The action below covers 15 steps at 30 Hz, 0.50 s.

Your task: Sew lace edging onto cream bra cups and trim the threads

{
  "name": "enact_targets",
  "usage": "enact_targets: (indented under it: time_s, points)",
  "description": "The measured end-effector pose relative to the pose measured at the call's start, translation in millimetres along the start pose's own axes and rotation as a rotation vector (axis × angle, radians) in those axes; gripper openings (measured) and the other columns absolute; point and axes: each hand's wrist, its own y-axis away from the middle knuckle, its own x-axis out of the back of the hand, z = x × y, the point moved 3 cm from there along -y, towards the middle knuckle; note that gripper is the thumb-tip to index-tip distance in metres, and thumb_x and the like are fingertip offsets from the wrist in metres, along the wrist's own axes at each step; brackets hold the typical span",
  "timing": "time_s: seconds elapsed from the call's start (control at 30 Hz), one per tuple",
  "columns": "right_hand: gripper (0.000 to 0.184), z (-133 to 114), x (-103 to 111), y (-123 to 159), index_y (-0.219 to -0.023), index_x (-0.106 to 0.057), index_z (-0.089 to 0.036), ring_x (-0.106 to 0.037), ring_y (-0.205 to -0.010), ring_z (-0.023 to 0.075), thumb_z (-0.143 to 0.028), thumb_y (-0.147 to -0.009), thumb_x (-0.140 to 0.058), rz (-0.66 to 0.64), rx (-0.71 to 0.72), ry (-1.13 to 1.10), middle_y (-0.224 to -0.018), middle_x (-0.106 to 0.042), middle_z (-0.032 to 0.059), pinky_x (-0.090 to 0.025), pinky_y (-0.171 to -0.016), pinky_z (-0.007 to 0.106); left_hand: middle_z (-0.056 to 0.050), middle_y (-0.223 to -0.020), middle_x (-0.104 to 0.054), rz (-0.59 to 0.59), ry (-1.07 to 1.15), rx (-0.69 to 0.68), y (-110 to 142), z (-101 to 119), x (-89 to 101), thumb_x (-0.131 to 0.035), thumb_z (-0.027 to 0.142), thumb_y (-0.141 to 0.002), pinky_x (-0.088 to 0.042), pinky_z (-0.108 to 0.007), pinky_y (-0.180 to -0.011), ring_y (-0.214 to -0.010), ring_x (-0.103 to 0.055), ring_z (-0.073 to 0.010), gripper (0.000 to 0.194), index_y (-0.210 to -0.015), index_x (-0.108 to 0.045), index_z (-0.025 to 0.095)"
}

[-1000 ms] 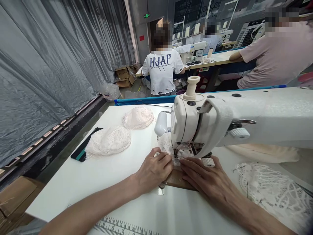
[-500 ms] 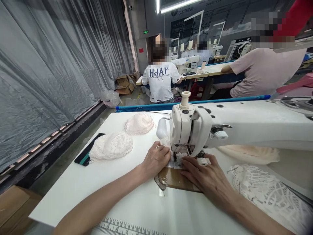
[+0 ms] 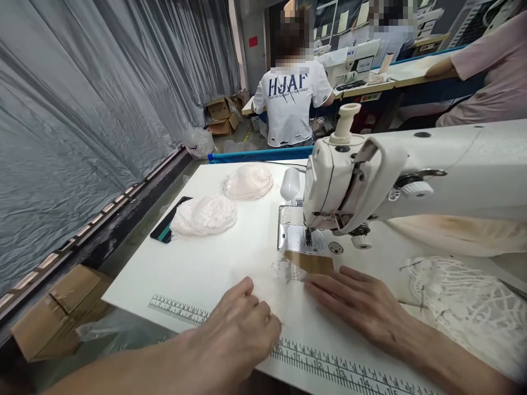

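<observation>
A thin white lace piece (image 3: 293, 272), blurred in part, lies in front of the sewing machine (image 3: 337, 175). My left hand (image 3: 245, 326) is closed on its near left side, over the printed ruler at the table's front. My right hand (image 3: 358, 302) lies flat, fingers stretched out together, with the fingertips at the right end of the lace. Under the raised-looking presser foot (image 3: 308, 237), the bare metal needle plate (image 3: 291, 237) shows no cloth. How my left fingertips grip the lace is hidden behind the hand.
Left on the white table (image 3: 197, 280) are a white lace stack (image 3: 206, 215) over a dark flat object (image 3: 164, 229) and a pale pink stack (image 3: 249, 181). More lace (image 3: 461, 296) lies at right. Cardboard boxes (image 3: 57, 312) stand on the floor. Co-workers (image 3: 290, 104) sit ahead.
The lace has come out from under the presser foot toward me. My left hand has moved down and nearer with it; my right hand has slid back slightly from the needle. The view has also shifted.
</observation>
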Motion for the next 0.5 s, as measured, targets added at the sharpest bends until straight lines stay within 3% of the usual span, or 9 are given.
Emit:
enact_targets:
  time_s: [0.07, 0.17, 0.2, 0.27, 0.33, 0.4, 0.5]
  points:
    - [0.030, -0.9, 0.7, -0.2, -0.109, -0.054, -0.013, -0.061, -0.073, 0.0164, -0.005, -0.093, -0.030, 0.005, 0.004, -0.025, -0.094, -0.068, 0.0099, -0.048, -0.061, 0.031, 0.002, -0.071, -0.064, 0.015, 0.154, 0.012, -19.5, -11.5, 7.9, -0.046, 0.013, -0.089, -0.042, -0.032, -0.078, -0.063, -0.056, -0.0114, 0.016, -0.081, -0.059, 0.018]
    - [0.029, -0.3, 2.1, -0.5, -0.111, -0.052, -0.013, -0.061, -0.077, 0.0169, -0.003, -0.091, -0.034, 0.017, 0.004, -0.047, -0.095, -0.067, 0.0108, -0.050, -0.062, 0.031, -0.003, -0.107, -0.065, 0.106, 0.280, 0.045, -57.1, -34.4, 13.4, -0.038, 0.002, -0.088, -0.038, -0.034, -0.087, -0.104, -0.054, -0.0160, 0.034, -0.112, -0.056, 0.019]
    - [0.028, 0.0, 2.7, -0.5, -0.111, -0.052, -0.012, -0.061, -0.078, 0.0173, -0.002, -0.090, -0.035, 0.018, 0.007, -0.051, -0.094, -0.067, 0.0107, -0.051, -0.063, 0.031, -0.003, -0.112, -0.064, 0.060, 0.349, 0.012, -67.4, -40.3, 11.1, -0.041, 0.004, -0.089, -0.037, -0.035, -0.089, -0.113, -0.050, -0.0174, 0.038, -0.122, -0.050, 0.021]
    - [0.028, 1.1, 3.5, 0.3, -0.111, -0.052, -0.012, -0.062, -0.080, 0.0178, -0.002, -0.090, -0.035, 0.022, 0.006, -0.054, -0.090, -0.067, 0.0098, -0.051, -0.064, 0.031, -0.001, -0.104, -0.066, -0.050, 0.490, -0.024, -79.0, -50.7, 4.5, -0.048, 0.013, -0.090, -0.038, -0.033, -0.087, -0.109, -0.050, -0.0170, 0.045, -0.132, -0.040, 0.024]
    - [0.030, 3.2, 2.7, 2.2, -0.111, -0.053, -0.013, -0.062, -0.079, 0.0173, -0.003, -0.091, -0.034, 0.020, -0.008, -0.058, -0.089, -0.067, 0.0088, -0.051, -0.064, 0.031, 0.002, -0.086, -0.066, -0.096, 0.555, 0.026, -78.6, -60.8, -1.2, -0.055, 0.025, -0.088, -0.037, -0.033, -0.085, -0.096, -0.054, -0.0165, 0.043, -0.129, -0.045, 0.026]
    - [0.030, 6.2, -0.3, 4.3, -0.111, -0.054, -0.014, -0.061, -0.077, 0.0166, -0.005, -0.092, -0.033, 0.015, -0.032, -0.069, -0.092, -0.067, 0.0086, -0.051, -0.063, 0.031, 0.003, -0.077, -0.062, -0.067, 0.537, 0.119, -71.1, -69.0, -3.9, -0.056, 0.032, -0.087, -0.036, -0.034, -0.085, -0.085, -0.053, -0.0159, 0.029, -0.115, -0.058, 0.026]
    - [0.028, 10.6, -6.0, 5.6, -0.108, -0.055, -0.016, -0.061, -0.076, 0.0156, -0.007, -0.093, -0.033, 0.013, -0.071, -0.093, -0.094, -0.066, 0.0084, -0.052, -0.063, 0.031, 0.000, -0.079, -0.058, -0.017, 0.513, 0.223, -62.3, -73.3, -5.1, -0.051, 0.034, -0.090, -0.035, -0.036, -0.085, -0.083, -0.051, -0.0156, 0.020, -0.090, -0.066, 0.021]
